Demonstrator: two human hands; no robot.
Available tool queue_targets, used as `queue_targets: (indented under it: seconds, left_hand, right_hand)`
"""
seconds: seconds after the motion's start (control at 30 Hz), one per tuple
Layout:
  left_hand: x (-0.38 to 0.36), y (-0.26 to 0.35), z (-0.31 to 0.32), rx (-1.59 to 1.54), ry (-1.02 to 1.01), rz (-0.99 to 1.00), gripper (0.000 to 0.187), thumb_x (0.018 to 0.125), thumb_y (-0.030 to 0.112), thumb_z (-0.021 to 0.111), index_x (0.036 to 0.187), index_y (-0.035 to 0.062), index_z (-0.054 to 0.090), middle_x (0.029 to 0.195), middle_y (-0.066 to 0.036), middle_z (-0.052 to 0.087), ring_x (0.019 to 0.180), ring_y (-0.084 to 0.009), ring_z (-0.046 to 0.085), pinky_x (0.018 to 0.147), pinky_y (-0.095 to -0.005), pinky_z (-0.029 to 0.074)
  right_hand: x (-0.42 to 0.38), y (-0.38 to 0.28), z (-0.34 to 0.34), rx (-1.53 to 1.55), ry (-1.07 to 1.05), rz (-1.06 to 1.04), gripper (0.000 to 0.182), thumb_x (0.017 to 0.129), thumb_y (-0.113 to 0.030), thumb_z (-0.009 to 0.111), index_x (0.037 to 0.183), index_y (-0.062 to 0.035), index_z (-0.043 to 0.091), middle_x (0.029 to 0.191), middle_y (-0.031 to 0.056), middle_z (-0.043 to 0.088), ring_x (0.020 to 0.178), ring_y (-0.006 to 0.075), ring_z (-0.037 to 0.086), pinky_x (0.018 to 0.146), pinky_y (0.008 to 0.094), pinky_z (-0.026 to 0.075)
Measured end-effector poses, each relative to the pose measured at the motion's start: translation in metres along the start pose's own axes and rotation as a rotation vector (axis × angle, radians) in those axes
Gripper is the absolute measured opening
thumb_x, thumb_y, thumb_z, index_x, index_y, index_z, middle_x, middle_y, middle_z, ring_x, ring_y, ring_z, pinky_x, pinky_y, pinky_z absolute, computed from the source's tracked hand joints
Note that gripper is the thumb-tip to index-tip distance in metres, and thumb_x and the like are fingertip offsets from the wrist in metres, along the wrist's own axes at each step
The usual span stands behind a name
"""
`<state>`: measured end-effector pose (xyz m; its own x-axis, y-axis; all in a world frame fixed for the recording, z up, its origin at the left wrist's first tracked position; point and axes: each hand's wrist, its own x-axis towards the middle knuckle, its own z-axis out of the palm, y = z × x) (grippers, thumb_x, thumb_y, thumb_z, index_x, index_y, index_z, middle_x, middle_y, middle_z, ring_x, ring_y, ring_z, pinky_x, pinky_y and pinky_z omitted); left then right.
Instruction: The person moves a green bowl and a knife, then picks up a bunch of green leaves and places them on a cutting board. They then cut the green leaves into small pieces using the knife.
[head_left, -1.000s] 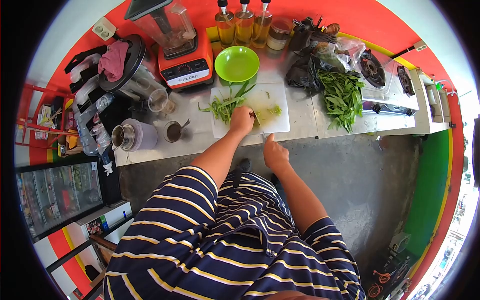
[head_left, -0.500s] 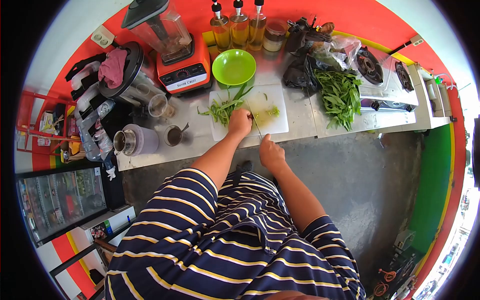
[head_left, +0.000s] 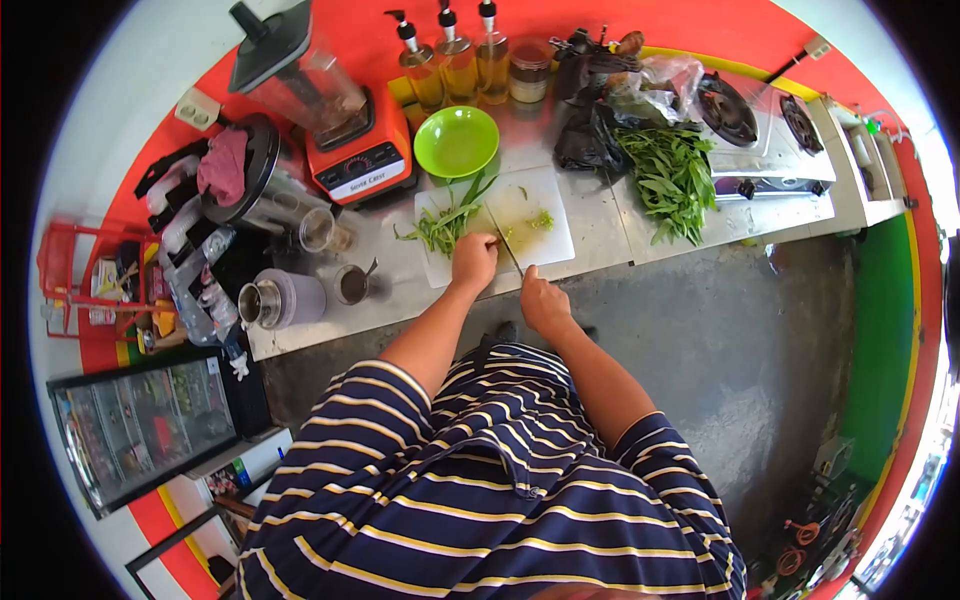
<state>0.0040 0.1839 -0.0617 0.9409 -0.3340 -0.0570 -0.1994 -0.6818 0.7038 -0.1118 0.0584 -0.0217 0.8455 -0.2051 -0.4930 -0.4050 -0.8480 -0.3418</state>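
Note:
My right hand (head_left: 545, 303) is closed around the handle of a knife (head_left: 508, 244) at the near edge of the white cutting board (head_left: 555, 235). The blade points away from me across the board. Just left of the blade is my left hand (head_left: 475, 260), its fingers curled and pressed together; what they hold, if anything, is hidden. Long leafy greens (head_left: 440, 228) lie on the board's left half, close against my left hand. Small chopped green pieces (head_left: 541, 219) lie right of the blade. A lime-green bowl (head_left: 456, 142) stands behind the board.
Left are a red blender (head_left: 362, 170), a clear plastic cup (head_left: 320, 231), a small glass with a spoon (head_left: 352, 285) and a lilac flask (head_left: 292, 298). Pump bottles (head_left: 455, 65) stand behind. Right lie a pile of leafy greens (head_left: 668, 180), black plastic bags (head_left: 588, 140) and a gas stove (head_left: 765, 150).
My left hand has drawn back slightly toward me from the greens. My right hand still grips the knife at the board's near edge. The whole view has tilted a little.

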Motion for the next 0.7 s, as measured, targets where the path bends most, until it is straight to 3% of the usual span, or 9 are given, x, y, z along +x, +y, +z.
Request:
queue_targets:
  seconds: [0.13,0.2,0.27,0.37,0.5,0.57,0.7]
  left_hand:
    - [-0.016,-0.008,-0.004,-0.237,0.02,-0.019,0.026,0.086,0.008,0.069,0.109,-0.0029,0.073,0.095,-0.02,0.074,0.085,-0.0313,0.073,0.077,-0.0371,0.056]
    - [-0.027,-0.006,-0.01,-0.208,0.042,-0.028,0.027,0.088,0.008,0.069,0.111,-0.0053,0.071,0.094,-0.02,0.075,0.086,-0.0263,0.074,0.079,-0.0336,0.056]
    - [-0.039,0.0,-0.019,-0.273,0.132,-0.086,0.027,0.089,0.007,0.069,0.113,-0.0046,0.071,0.097,-0.018,0.076,0.088,-0.0239,0.074,0.081,-0.0331,0.056]
    - [-0.053,0.001,-0.031,-0.288,0.167,-0.19,0.029,0.091,0.009,0.068,0.116,-0.0034,0.071,0.105,-0.016,0.076,0.095,-0.0214,0.073,0.085,-0.0338,0.056]
    - [-0.066,0.002,-0.039,-0.28,0.231,-0.273,0.027,0.091,0.01,0.069,0.115,-0.0022,0.072,0.102,-0.014,0.076,0.092,-0.0188,0.072,0.084,-0.0321,0.055]
    - [-0.075,0.008,-0.042,-0.259,0.226,-0.33,0.026,0.091,0.01,0.069,0.114,-0.0022,0.072,0.101,-0.011,0.076,0.088,-0.0157,0.07,0.083,-0.03,0.054]
    - [-0.093,0.02,-0.045,-0.348,0.254,-0.349,0.026,0.092,0.01,0.069,0.115,-0.0025,0.072,0.102,-0.01,0.076,0.088,-0.0139,0.068,0.083,-0.0288,0.053]
  right_hand:
    - [0.006,0.017,-0.014,-0.002,0.035,-0.01,0.026,0.091,-0.009,0.056,0.113,0.0003,0.046,0.102,0.0279,0.07,0.098,0.0441,0.07,0.082,0.0503,0.057]
    - [0.01,0.027,-0.021,0.003,0.035,-0.027,0.027,0.091,-0.011,0.057,0.114,0.0002,0.046,0.101,0.0279,0.07,0.097,0.0445,0.07,0.082,0.0512,0.057]
    - [0.013,0.035,-0.032,-0.038,-0.048,-0.199,0.031,0.092,-0.015,0.058,0.116,0.0008,0.047,0.101,0.0294,0.069,0.096,0.0466,0.068,0.083,0.0536,0.055]
    - [0.019,0.05,-0.033,-0.068,-0.151,-0.305,0.032,0.095,-0.017,0.055,0.121,-0.0002,0.05,0.104,0.0285,0.069,0.099,0.046,0.068,0.087,0.0529,0.055]
    - [0.025,0.08,-0.042,-0.035,-0.193,-0.391,0.036,0.09,-0.019,0.058,0.118,0.0025,0.049,0.103,0.0326,0.067,0.097,0.0488,0.066,0.086,0.0562,0.052]
    - [0.032,0.092,-0.044,0.005,-0.127,-0.266,0.038,0.09,-0.02,0.06,0.119,0.002,0.049,0.104,0.034,0.066,0.098,0.0495,0.066,0.087,0.0562,0.052]
    - [0.033,0.096,-0.065,-0.016,-0.157,-0.322,0.039,0.091,-0.021,0.06,0.12,0.0018,0.048,0.105,0.0353,0.066,0.099,0.0504,0.065,0.088,0.056,0.052]
